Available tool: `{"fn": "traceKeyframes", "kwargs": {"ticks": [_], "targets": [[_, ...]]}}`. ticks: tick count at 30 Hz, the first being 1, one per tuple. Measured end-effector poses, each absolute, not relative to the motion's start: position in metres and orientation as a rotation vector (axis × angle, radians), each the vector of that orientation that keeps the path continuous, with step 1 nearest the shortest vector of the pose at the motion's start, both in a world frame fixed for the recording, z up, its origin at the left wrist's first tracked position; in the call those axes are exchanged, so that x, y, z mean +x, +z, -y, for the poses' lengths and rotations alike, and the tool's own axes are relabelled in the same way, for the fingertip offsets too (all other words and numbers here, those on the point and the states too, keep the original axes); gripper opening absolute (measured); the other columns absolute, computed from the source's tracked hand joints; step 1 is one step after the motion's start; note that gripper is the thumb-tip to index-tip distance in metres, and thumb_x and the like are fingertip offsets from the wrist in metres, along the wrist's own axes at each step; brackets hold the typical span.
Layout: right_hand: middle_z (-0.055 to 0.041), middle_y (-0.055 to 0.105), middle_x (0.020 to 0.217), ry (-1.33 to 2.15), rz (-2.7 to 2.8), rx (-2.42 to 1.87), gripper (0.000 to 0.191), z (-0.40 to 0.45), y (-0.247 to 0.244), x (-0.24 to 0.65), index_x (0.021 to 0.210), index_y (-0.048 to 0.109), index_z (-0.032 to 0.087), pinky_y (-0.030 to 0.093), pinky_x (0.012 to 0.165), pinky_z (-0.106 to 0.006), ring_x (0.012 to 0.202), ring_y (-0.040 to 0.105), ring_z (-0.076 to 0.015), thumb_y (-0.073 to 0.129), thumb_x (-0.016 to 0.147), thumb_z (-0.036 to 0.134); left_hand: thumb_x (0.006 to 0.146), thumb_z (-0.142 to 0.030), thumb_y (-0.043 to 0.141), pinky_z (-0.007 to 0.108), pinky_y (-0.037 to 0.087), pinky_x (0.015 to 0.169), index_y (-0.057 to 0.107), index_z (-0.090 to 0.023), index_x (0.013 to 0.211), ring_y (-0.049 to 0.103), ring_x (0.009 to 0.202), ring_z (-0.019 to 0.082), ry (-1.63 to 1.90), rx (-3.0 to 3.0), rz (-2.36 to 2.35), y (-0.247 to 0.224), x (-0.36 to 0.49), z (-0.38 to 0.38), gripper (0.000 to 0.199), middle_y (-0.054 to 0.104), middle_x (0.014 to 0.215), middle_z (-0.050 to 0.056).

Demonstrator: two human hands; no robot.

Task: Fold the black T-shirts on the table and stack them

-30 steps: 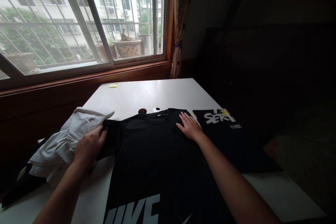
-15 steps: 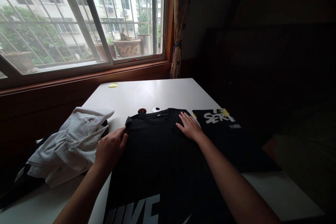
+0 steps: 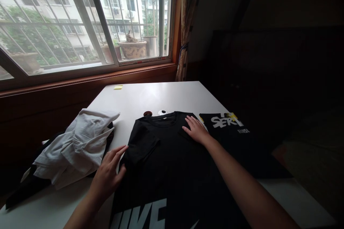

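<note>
A black T-shirt with large grey letters lies face up before me, its collar toward the window. Its left sleeve is folded inward over the chest. Beside the shirt's left edge is my left hand, thumb and fingers apart, fingertips at the fabric and holding nothing. My right hand rests flat on the shirt's right shoulder, fingers spread.
Crumpled white cloth lies over dark clothing at the left. Another black shirt with white and yellow print is at the right. Two small round objects and a yellow note sit on the white table.
My left hand has let go of the shirt's left shoulder edge and moved down and left. The left sleeve now lies folded over the chest. My right hand stays on the right shoulder.
</note>
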State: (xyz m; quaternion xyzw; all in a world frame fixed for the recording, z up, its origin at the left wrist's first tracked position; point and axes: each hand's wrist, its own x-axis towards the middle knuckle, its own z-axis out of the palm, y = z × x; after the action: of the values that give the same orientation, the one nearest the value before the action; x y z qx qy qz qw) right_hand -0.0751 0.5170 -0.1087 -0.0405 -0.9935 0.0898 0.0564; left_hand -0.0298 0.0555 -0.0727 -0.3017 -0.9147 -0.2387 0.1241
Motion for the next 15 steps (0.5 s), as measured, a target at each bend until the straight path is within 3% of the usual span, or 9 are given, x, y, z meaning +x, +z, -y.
{"fn": "traceKeyframes", "kwargs": {"ticks": [6,10,15], "targets": [[-0.0101,0.062,0.137,0.55,2.686,0.019,0.043,-0.453,-0.077,-0.086,0.135,0.063,0.019,0.035,0.117,-0.039,0.132,0.049,-0.0271,0.048,0.096,0.031,0.093,-0.037,0.056,0.045,0.054,0.09,0.057,-0.024,0.134,0.065,0.099,0.027,-0.78,-0.638,2.714,-0.103,-0.048,-0.043,0.043,0.066,0.112,0.009],[-0.0077,0.069,0.116,0.927,2.703,0.195,0.032,-0.378,-0.064,-0.104,0.124,0.069,0.023,0.044,0.106,-0.039,0.112,0.059,-0.0249,0.055,0.096,0.031,0.093,-0.034,0.056,0.042,0.054,0.085,0.063,-0.023,0.121,0.065,0.089,0.025,-0.788,-0.599,2.692,-0.101,-0.049,-0.05,0.031,0.066,0.1,0.007],[-0.0065,0.072,0.112,1.091,2.741,0.219,0.042,-0.308,-0.069,-0.138,0.128,0.066,0.023,0.049,0.097,-0.036,0.107,0.063,-0.0234,0.068,0.091,0.041,0.094,-0.031,0.056,0.04,0.052,0.084,0.063,-0.023,0.117,0.064,0.089,0.025,-0.743,-0.669,2.655,-0.099,-0.043,-0.052,0.026,0.065,0.096,0.006]]}}
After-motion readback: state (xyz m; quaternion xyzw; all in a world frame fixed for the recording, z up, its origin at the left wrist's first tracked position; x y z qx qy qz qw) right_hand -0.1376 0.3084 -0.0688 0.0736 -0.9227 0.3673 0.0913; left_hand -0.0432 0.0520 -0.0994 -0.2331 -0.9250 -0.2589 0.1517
